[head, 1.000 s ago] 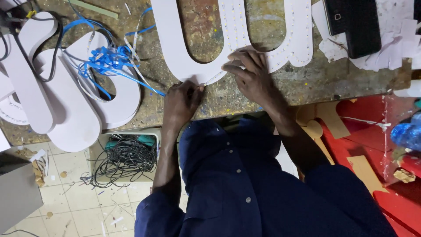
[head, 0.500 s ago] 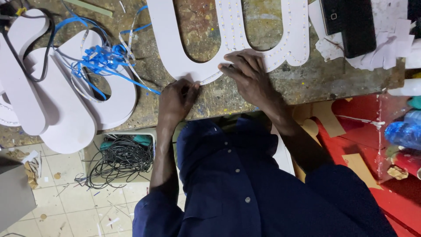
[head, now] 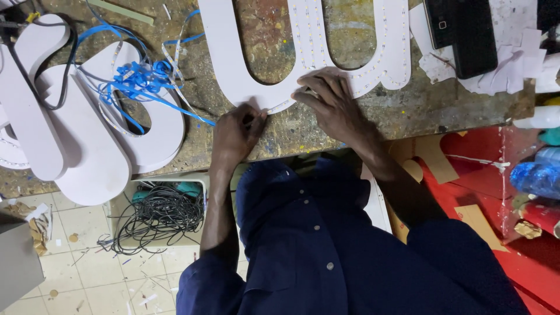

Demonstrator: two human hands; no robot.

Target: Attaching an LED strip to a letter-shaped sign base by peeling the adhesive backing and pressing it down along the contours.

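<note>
A large white sign letter (head: 233,64) with rows of LED strip (head: 315,35) lies on the worn workbench (head: 280,125). My left hand (head: 236,134) is curled at the letter's lower curved edge, fingertips pinched on the rim where a strip end shows. To its right, my right hand (head: 329,102) lies flat on the letter's lower face, fingers spread and pressing on the LED strip. Both arms wear dark blue sleeves.
More white letters (head: 87,146) lie stacked at the left under tangled blue strips (head: 131,81) and a black cable. A black phone (head: 461,32) rests on white paper scraps at the top right. Black wire coils (head: 157,216) sit below the bench; red sheets (head: 496,169) and bottles are at the right.
Both hands stay at the letter's lower edge. The right fingers shift slightly along the strip, and the view has drifted a little.
</note>
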